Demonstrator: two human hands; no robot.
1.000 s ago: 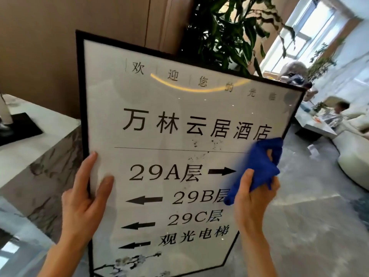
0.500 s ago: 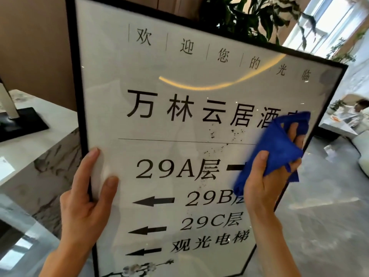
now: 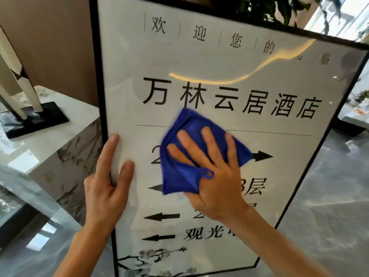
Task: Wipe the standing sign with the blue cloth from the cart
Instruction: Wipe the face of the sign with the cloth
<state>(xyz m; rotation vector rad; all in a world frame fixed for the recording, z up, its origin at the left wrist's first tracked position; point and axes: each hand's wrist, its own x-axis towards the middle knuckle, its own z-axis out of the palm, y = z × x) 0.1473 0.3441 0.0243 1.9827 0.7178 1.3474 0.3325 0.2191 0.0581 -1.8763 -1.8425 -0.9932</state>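
Observation:
The standing sign (image 3: pixel 239 80) fills the middle of the view: a black-framed white glossy panel with black Chinese lettering, floor numbers and arrows. My left hand (image 3: pixel 105 188) grips its left frame edge, thumb on the front face. The blue cloth (image 3: pixel 179 176) lies spread against the sign's centre, just under the big title line. My right hand (image 3: pixel 211 170) presses flat on the cloth with fingers splayed, covering part of the "29A" line. No cart is in view.
A marble-look counter (image 3: pixel 65 140) stands to the left, carrying a white sculpture on a black base (image 3: pixel 30 120). A leafy plant (image 3: pixel 279 11) rises behind the sign's top. Glossy grey floor (image 3: pixel 329 196) stretches to the right.
My right hand has swept the cloth from the sign's right edge leftward to its centre and flattened it out. The dark specks below the title no longer show. The view has moved closer.

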